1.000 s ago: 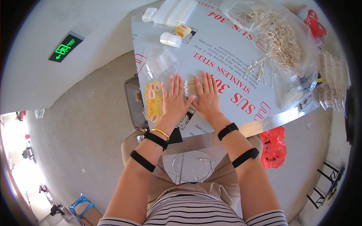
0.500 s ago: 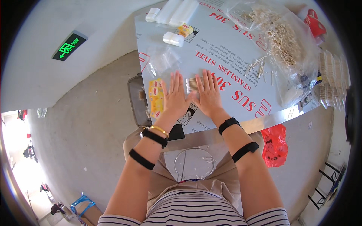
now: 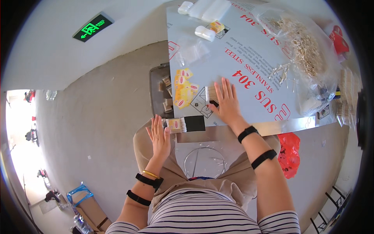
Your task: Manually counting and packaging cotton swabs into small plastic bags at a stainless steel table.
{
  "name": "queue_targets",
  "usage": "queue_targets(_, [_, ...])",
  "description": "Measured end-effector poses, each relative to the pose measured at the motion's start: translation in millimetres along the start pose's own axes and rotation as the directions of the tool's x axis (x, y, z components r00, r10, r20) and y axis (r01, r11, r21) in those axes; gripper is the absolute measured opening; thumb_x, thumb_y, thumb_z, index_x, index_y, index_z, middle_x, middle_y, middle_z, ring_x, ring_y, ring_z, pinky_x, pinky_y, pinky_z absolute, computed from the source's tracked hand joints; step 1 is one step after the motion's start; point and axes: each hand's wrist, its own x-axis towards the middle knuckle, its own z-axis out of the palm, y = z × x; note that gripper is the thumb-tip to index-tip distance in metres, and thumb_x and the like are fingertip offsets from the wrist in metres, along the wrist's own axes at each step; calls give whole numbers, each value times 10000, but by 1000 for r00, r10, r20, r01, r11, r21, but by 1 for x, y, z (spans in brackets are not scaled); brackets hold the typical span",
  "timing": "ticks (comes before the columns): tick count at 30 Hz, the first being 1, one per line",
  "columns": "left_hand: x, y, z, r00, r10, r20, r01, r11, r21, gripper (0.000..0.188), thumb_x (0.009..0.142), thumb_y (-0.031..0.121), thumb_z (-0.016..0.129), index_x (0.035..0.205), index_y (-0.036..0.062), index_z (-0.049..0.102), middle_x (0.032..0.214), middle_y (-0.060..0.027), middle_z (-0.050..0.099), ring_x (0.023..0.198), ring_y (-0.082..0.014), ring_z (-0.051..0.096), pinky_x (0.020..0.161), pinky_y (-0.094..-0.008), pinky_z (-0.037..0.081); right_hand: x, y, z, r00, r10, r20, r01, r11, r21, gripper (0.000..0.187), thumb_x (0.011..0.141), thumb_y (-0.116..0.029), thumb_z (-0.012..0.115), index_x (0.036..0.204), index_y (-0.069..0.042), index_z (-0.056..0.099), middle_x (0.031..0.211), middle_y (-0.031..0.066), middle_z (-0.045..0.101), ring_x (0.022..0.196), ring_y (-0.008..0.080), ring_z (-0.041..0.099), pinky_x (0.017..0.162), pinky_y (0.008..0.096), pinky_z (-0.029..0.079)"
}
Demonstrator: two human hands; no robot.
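My right hand (image 3: 228, 105) lies flat on the table, fingers stretched out, partly covering a row of wooden cotton swabs (image 3: 210, 93). At the table's near left corner, my left hand (image 3: 159, 138) is open with its fingers apart. Its thumb side is against a clear packet of cotton swabs (image 3: 176, 125) with a yellow label card inside. That packet meets a black rectangular pad (image 3: 195, 123) at the table edge. Several yellow label cards (image 3: 184, 91) lie loosely spread beyond my left hand.
A large clear bag of loose cotton swabs (image 3: 306, 50) fills the far right, with several swabs (image 3: 283, 74) scattered beside it. Clear plastic bags (image 3: 193, 52) lie far left. A grey bin (image 3: 156, 84) holding several packets stands against the table's left side. A red bag (image 3: 289, 154) hangs below the right edge.
My left hand has moved from beside the swab row toward me and left, to the labelled packet. My right hand stays at the swab row. The view has shifted.
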Motion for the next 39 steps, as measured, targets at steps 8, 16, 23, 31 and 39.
queue_targets(8, [25,-11,34,944,-226,-240,149,942,-302,519,1042,481,413,1244,17,530,1175,-215,606,1065,-380,601,890,-466,476,-65,-69,9,993,-62,104,58,997,47,965,893,-639,540,1566,-30,210,1622,255,145,1521,385,112,1224,523,118])
queue_targets(16, [47,-39,69,892,-451,30,412,782,-468,579,1017,558,460,866,7,557,726,-110,565,711,-201,563,679,-365,468,-74,-94,19,995,-67,76,55,988,146,970,872,-571,623,1564,-36,205,1622,261,137,1517,401,118,1222,521,131])
queue_targets(23, [47,-37,80,811,-522,263,494,372,-786,553,1007,584,472,942,58,629,873,-10,638,800,-109,591,725,-296,487,-74,-111,26,992,-30,121,18,995,101,962,887,-633,555,1563,-34,225,1631,253,120,1527,381,89,1228,524,93])
queue_targets(31, [47,-36,79,809,-555,195,448,367,-815,549,1013,578,464,941,57,620,891,-19,636,816,-113,593,746,-296,493,-69,-129,31,997,-5,72,-6,989,149,974,859,-586,625,1553,-26,231,1614,280,143,1513,408,129,1218,549,113])
queue_targets(39, [46,-28,72,818,-566,106,428,473,-770,617,1031,560,429,902,-9,628,831,-58,629,787,-145,565,714,-329,478,-67,-146,33,995,45,85,-58,986,154,980,864,-597,607,1551,-10,229,1614,280,140,1516,413,104,1211,577,87])
